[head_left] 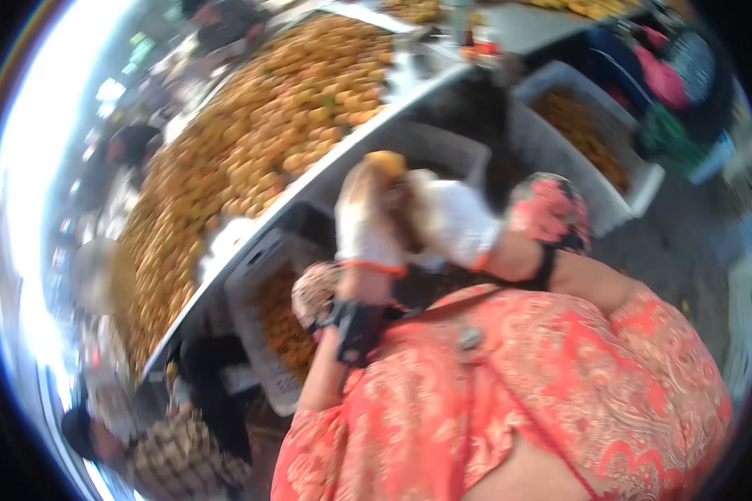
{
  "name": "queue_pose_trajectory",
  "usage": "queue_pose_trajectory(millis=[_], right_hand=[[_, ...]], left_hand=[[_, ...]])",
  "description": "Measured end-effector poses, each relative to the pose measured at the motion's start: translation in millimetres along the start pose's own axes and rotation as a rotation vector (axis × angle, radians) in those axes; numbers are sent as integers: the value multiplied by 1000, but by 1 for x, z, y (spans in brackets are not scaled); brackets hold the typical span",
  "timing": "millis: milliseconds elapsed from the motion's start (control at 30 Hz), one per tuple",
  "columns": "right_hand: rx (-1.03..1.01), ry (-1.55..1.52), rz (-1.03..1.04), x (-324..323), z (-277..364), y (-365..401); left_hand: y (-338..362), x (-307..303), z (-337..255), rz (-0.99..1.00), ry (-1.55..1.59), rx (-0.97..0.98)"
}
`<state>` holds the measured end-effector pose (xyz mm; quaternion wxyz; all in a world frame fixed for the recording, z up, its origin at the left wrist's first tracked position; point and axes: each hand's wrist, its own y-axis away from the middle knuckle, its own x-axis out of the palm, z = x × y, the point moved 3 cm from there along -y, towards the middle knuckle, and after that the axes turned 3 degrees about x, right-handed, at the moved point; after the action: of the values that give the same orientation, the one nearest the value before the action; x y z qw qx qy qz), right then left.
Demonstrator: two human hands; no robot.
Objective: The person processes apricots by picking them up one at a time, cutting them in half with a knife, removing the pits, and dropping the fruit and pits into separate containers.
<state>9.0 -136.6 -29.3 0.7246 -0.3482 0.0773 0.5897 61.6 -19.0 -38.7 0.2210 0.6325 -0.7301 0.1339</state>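
Note:
Both my hands wear white gloves with orange cuffs and are close together over a pale crate, blurred by motion. My left hand [366, 219] is closed around a round orange-yellow fruit [384, 164], which shows at its fingertips. Right beside it, my right hand [455, 219] has its fingers curled in toward the fruit; what they hold is smeared and I cannot tell its kind. Beyond the hands, a long table with a pale edge [309, 185] carries a thick spread of similar round fruit [250, 125].
A pale crate [643, 196] with orange-brown scraps [580, 134] stands at the right. Another crate [286, 397], with similar contents, is at the left below the table edge. A person in a checked shirt [175, 455] sits at lower left; more people are around the table.

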Motion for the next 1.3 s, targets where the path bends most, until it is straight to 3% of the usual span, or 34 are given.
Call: queue_pose_trajectory(millis=[33,133,167,233,300,400,533,633,800,867,933,1000,1133,1200,1300], right_hand=[[32,-57,29,0,-2,-1],[41,-75,95,-5,0,-3],[149,-156,164,-4,10,-2],[85,-221,162,-8,13,-1],[52,-321,98,-21,28,-4],[175,-485,-6,-30,27,-18],[21,-265,-110,-38,49,-28],[57,-349,41,-31,50,-32],[176,-605,79,-14,60,-27],[-24,-317,-37,-14,67,-35],[-90,-126,-119,-12,68,-28],[-179,-63,-126,-4,70,-30],[-373,17,-45,17,85,-33],[-421,5,-6,25,92,-34],[-427,-48,47,32,98,-30]], left_hand=[[7,5,-8,49,-98,67],[-2,2,6,44,76,78],[2,-1,5,48,165,49],[11,1,-2,-1,293,-40],[13,-4,-11,-1,184,3],[33,9,-24,89,14,51],[54,31,-36,300,2,82],[59,26,-36,298,-12,164],[66,21,-30,235,124,34],[65,18,-27,227,170,25],[60,15,-20,141,294,-56],[57,18,-19,48,434,-56],[54,-11,-18,34,412,-111],[66,-12,-26,-45,593,-331],[73,-22,-34,-136,522,-342]])
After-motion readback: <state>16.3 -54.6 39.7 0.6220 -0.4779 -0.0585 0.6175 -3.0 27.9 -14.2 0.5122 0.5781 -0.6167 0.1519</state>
